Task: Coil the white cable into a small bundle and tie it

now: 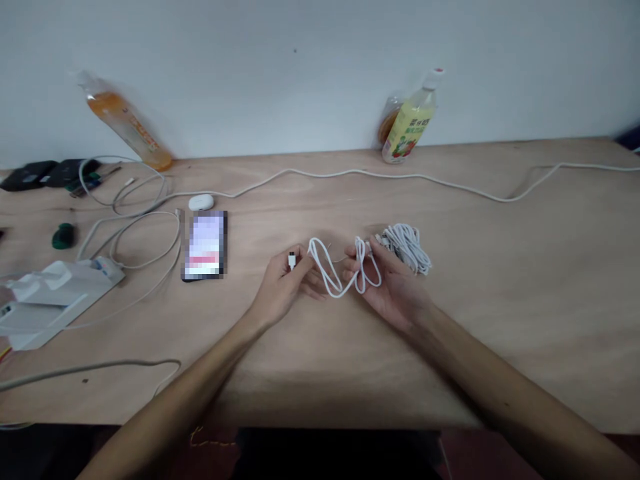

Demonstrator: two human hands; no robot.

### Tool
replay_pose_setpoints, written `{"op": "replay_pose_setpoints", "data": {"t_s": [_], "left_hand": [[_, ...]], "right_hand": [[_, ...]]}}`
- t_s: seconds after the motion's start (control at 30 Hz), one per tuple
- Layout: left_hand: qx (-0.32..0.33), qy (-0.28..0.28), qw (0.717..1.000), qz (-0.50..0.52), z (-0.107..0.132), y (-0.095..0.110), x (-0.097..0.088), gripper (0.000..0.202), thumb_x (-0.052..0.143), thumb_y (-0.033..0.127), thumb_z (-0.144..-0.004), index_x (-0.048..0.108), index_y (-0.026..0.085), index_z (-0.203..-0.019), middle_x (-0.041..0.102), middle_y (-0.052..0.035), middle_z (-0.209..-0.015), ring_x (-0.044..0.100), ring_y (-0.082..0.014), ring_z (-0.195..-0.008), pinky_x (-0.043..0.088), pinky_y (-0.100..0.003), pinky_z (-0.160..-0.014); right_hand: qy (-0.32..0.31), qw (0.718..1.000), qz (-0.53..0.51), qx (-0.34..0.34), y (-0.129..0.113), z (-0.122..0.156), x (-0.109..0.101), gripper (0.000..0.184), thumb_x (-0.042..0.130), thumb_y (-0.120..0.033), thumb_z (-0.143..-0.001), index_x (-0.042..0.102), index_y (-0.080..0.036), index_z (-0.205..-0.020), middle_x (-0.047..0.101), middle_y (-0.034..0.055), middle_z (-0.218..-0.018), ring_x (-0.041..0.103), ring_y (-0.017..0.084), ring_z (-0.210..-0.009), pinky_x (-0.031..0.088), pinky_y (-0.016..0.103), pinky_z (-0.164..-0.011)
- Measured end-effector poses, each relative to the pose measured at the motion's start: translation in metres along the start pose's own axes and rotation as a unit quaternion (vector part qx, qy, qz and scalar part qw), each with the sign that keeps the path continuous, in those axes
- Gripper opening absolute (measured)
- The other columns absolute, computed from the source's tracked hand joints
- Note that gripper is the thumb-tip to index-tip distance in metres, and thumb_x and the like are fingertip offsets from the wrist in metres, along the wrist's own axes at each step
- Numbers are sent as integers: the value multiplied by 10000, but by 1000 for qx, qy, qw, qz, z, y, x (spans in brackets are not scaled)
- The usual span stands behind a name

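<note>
A white USB cable (336, 291) hangs in loose loops between my two hands, above the wooden table. My left hand (284, 283) pinches one end of it, and a white plug with a dark tip sticks up by the thumb. Part of the cable's loops lies across the fingers of my right hand (393, 287), whose thumb is bent over the cable near its other end. Just beyond my right hand lies a bundle of white cables (409, 247), partly hidden by that hand.
A phone (205, 247) and a white earbud case (201, 203) lie left of my hands. Farther left are a white power strip (60, 300) and looped cords. An orange drink bottle (127, 127) and a yellow-labelled bottle (413, 123) stand by the wall. A long white cord (350, 172) crosses the table's back.
</note>
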State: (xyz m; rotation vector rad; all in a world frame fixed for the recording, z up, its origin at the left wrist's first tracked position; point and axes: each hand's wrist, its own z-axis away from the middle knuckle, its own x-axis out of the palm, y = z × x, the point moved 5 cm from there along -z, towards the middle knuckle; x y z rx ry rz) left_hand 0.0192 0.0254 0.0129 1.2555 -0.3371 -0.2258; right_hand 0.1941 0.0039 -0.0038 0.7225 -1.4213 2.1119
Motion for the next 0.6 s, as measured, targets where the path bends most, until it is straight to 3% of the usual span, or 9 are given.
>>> {"op": "replay_pose_setpoints", "data": {"t_s": [0.13, 0.23, 0.47, 0.6], "left_hand": [[-2, -20, 1000, 13, -1, -2, 1, 507, 811, 652, -881, 569, 208, -911, 803, -71, -887, 815, -222, -645, 635, -279, -492], [19, -8, 1000, 7, -1, 0, -1, 512, 807, 663, -891, 593, 200, -926, 812, -77, -929, 802, -204, -618, 633, -271, -472], [61, 37, 997, 8, 0, 7, -6, 447, 786, 598, -921, 590, 197, -901, 811, -72, -912, 788, -183, -603, 614, -247, -459], [82, 84, 993, 34, -1, 9, -9, 394, 789, 531, -921, 565, 210, -880, 771, -20, -820, 810, -182, -654, 648, -240, -528]], "right_hand": [[-54, 997, 44, 19, 1, 2, 11, 391, 868, -594, -890, 763, -222, -830, 466, -47, -653, 494, 149, -612, 505, 298, -609], [-71, 996, 49, 26, -1, 2, 16, 411, 870, -606, -882, 753, -217, -818, 383, -59, -638, 365, 132, -553, 382, 274, -495], [-46, 999, -19, 17, -7, 1, 14, 278, 897, -340, -895, 697, -207, -755, 522, -40, -711, 192, 92, -526, 233, 207, -407], [-60, 997, -50, 27, -7, 0, 13, 326, 990, -311, -788, 695, -178, -744, 549, -41, -734, 143, 64, -526, 192, 173, -377]]}}
